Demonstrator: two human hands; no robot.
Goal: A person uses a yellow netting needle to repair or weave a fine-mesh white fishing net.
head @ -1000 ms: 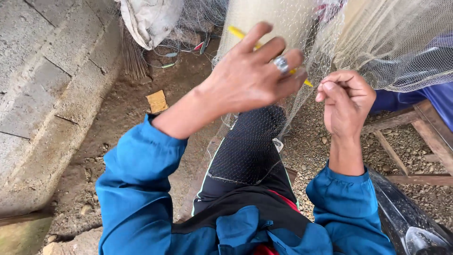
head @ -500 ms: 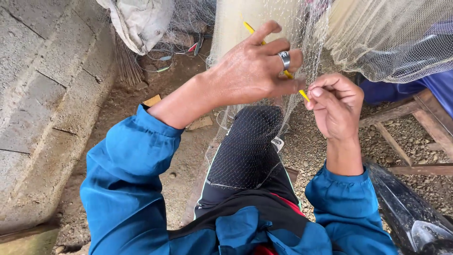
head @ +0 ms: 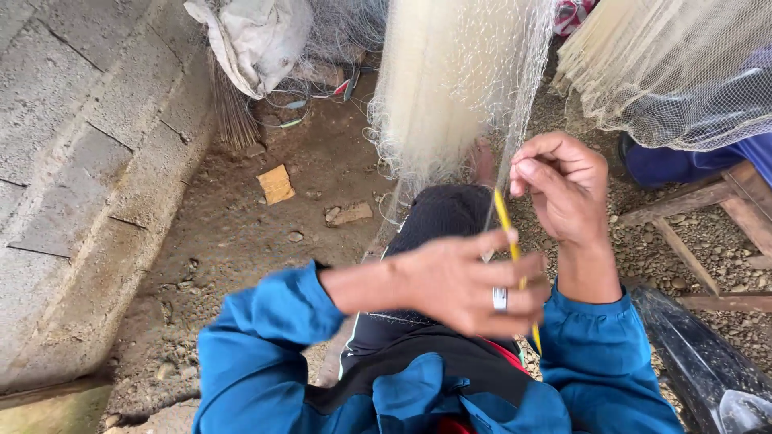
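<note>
Netting [head: 450, 88] of pale, fine mesh hangs in a bunched column in front of the person and drapes down over the dark-clad knee [head: 438, 217]. A slim yellow needle [head: 505, 221] runs steeply through the left hand [head: 462, 293], which is closed around it, a silver ring [head: 499, 298] on one finger. The right hand [head: 567, 189] is just above, fingers pinched narrow on what seems to be a strand of the mesh, though the thread is too thin to make out clearly. The needle's middle is hidden behind the left fingers, and only its upper part and lower tip show. A second sheet of net [head: 683, 72] at upper right is cut off by the frame's edge. Half a second ago the left hand was raised high against the netting with the needle barely showing; it has since dropped low over the lap, while the right hand has kept near its place.
</note>
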